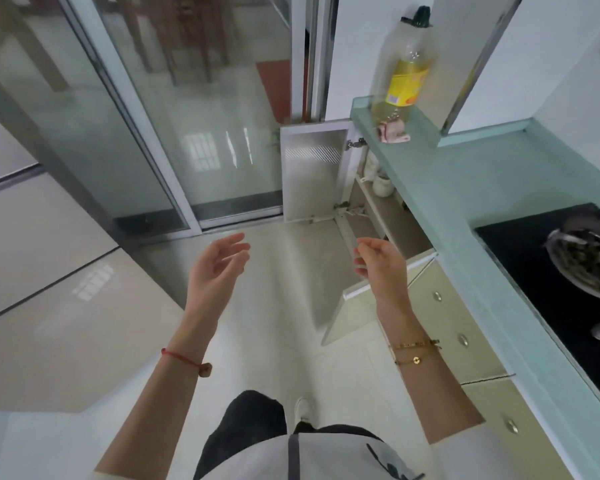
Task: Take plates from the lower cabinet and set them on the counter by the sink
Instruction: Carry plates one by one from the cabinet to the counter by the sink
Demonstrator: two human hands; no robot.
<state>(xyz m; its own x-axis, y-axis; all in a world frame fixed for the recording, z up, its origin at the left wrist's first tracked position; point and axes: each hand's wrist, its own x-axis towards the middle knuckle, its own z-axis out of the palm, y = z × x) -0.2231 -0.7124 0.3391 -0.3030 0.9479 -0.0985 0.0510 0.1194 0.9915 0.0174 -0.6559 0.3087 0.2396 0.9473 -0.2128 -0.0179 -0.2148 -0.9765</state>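
— So, what's on the left of the frame?
— A glass sliding door at upper left. Below it, centre-left, the left hand is held over the floor, fingers loosely spread, gripping nothing.
— And further right?
— The right hand, also open and empty, is near the lower cabinet, whose doors stand open. Plates can't be made out inside. The counter and an oil bottle sit upper right.

Oil bottle upright on glass shelf, pink cloth beside it. Wok on black stove. Sliding glass door left.
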